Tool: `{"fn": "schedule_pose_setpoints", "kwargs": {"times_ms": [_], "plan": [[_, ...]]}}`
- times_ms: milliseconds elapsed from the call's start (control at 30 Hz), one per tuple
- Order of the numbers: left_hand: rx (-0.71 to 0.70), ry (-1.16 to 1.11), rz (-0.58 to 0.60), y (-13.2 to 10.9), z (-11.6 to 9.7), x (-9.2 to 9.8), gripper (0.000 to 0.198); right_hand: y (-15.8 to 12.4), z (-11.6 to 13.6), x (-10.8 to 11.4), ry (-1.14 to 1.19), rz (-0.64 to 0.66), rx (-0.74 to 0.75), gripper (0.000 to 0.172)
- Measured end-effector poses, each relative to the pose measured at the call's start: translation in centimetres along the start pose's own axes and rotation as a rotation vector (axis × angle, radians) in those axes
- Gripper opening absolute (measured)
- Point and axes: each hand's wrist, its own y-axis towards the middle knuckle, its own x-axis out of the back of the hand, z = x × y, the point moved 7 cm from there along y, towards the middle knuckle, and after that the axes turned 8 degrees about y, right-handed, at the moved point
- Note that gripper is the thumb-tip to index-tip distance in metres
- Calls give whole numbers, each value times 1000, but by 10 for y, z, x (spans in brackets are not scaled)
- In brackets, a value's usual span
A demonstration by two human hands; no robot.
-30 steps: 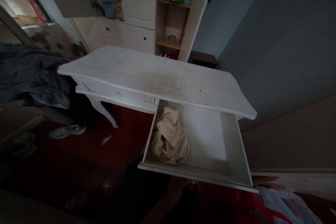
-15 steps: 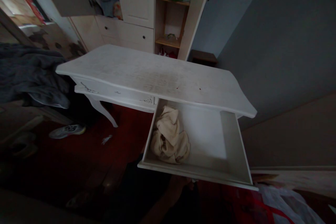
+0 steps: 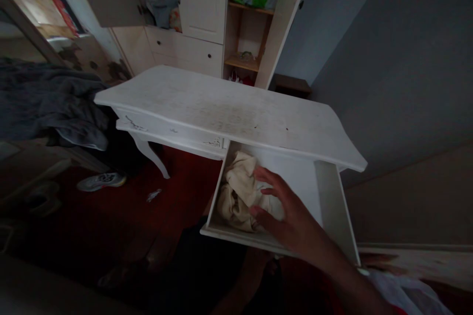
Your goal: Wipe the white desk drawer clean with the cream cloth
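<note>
A drawer [image 3: 332,202] is pulled out from the white desk [image 3: 177,91]. Inside it, along the left side, lies a crumpled beige cloth [image 3: 236,192]. My right hand [image 3: 288,211] reaches over the drawer from the right, its fingers spread and curved, just above the right part of the cloth. Nothing shows in that hand. Below the drawer front is my left hand [image 3: 260,258], close to a small pale knob [image 3: 277,257]. Its fingers lie in deep shadow, so I cannot see whether they grip the knob.
Dark grey fabric [image 3: 51,98] is heaped at the left. A shoe [image 3: 101,181] and a scrap [image 3: 153,195] lie on the red floor. Behind the desk stands a white wardrobe [image 3: 203,5] with open doors. A translucent bag [image 3: 406,290] sits at the lower right, below the wall.
My right hand has come into view from the lower right and now hovers over the cloth. My left hand stays under the drawer front. The view has shifted slightly.
</note>
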Motion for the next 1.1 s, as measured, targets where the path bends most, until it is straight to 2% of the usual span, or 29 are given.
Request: {"fn": "schedule_pose_setpoints", "kwargs": {"times_ms": [67, 167, 233, 300, 433, 500, 567, 667, 767, 867, 967, 1100], "plan": [[3, 33, -37, -3, -1, 0, 58, 26, -22, -16, 5, 37, -75, 83], [21, 76, -20, -9, -2, -5, 65, 60, -53, -48, -88, 203, -135, 107], [15, 80, -14, -14, -5, -6, 65, 76, -62, -61, -163, 232, -114, 118], [9, 69, 27, -17, -7, -9, 62, 88, -63, -68, -215, 210, -85, 121], [30, 18, 97, -19, -7, -15, 61, 106, -60, -70, -233, 81, -128, 106], [34, 2, 84, -19, -8, -14, 63, 112, -60, -69, -206, 29, -181, 89], [23, 6, 89, -21, -12, -14, 63, 114, -59, -70, -132, 10, -218, 64], [14, 3, 109, -22, -18, -14, 63, 109, -59, -73, 91, 13, -250, 38], [37, -11, 119, -21, -18, -14, 69, 94, -63, -80, 288, 114, -353, 24], [30, -19, 129, -18, -17, -14, 71, 77, -62, -88, 339, 288, -416, 17], [13, -7, 121, -17, -16, -13, 70, 67, -49, -86, 310, 428, -348, 14], [-8, 11, 97, -18, -16, -11, 64, 64, -30, -77, 160, 529, -196, 13]]}}
